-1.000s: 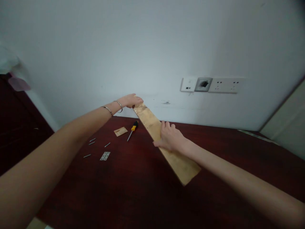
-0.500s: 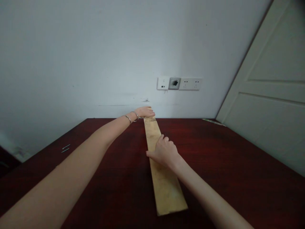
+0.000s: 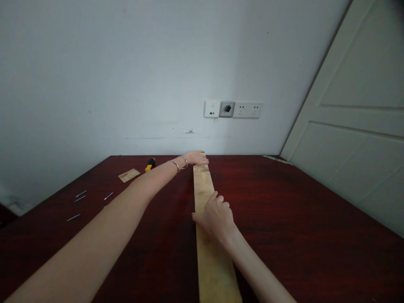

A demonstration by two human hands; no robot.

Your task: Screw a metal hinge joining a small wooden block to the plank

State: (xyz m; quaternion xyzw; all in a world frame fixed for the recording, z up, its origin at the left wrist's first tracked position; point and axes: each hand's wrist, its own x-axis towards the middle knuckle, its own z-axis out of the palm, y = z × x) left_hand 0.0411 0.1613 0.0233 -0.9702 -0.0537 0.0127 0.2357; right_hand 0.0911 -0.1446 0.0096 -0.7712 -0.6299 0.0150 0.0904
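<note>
A long pale wooden board (image 3: 203, 181) lies lengthwise on the dark red table, running from near the wall toward me. My left hand (image 3: 196, 158), with two bangles on its wrist, is wrapped over the board's far end. Around the middle of the board, my right hand (image 3: 217, 214) grips it from above, thumb on the left edge and fingers over the right edge. The board's near end runs out of the bottom of the view. My left forearm covers part of the table.
Several nails (image 3: 81, 198) lie on the left of the table (image 3: 303, 219). Behind them are a small wood piece (image 3: 128, 175) and a yellow-and-black handled tool (image 3: 150, 164). A thin strip (image 3: 277, 160) rests at the back right. Sockets (image 3: 248, 110) sit on the wall; a white door (image 3: 353, 126) stands right.
The board has slid toward me with both hands on it, its far end now away from the wall. My left forearm has lowered, uncovering the tool, the wood piece and more nails.
</note>
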